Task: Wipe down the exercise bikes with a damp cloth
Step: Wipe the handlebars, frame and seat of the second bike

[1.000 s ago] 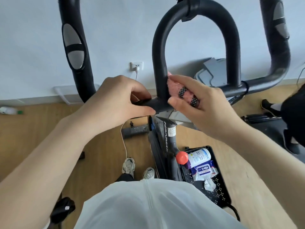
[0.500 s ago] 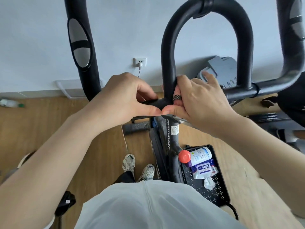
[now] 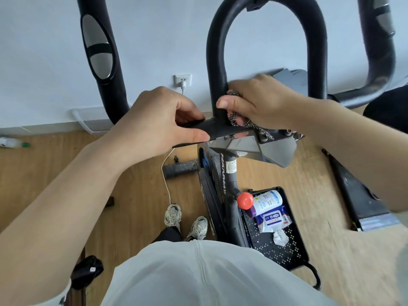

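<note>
At mid-frame the left hand (image 3: 159,122) pinched the flat crossbar (image 3: 213,129) of the bike (image 3: 230,184) between thumb and curled fingers. Just right of it, the right hand (image 3: 262,100) gripped the pink checked cloth (image 3: 237,121), pressing it to the lower left leg of the handlebar loop (image 3: 217,62). At lower right, a black tray (image 3: 284,255) on the floor held a bottle (image 3: 267,200) and a wipes pack (image 3: 273,219).

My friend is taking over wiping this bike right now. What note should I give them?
Left hand grips the black crossbar, steadying it.
Right hand presses the pink cloth against the base of the loop handlebar.
Wipes pack and bottle lie in the black tray on the floor.
Done: cannot tell how much is wiped.
Left: probably the rest of the loop and the side handles.
</note>
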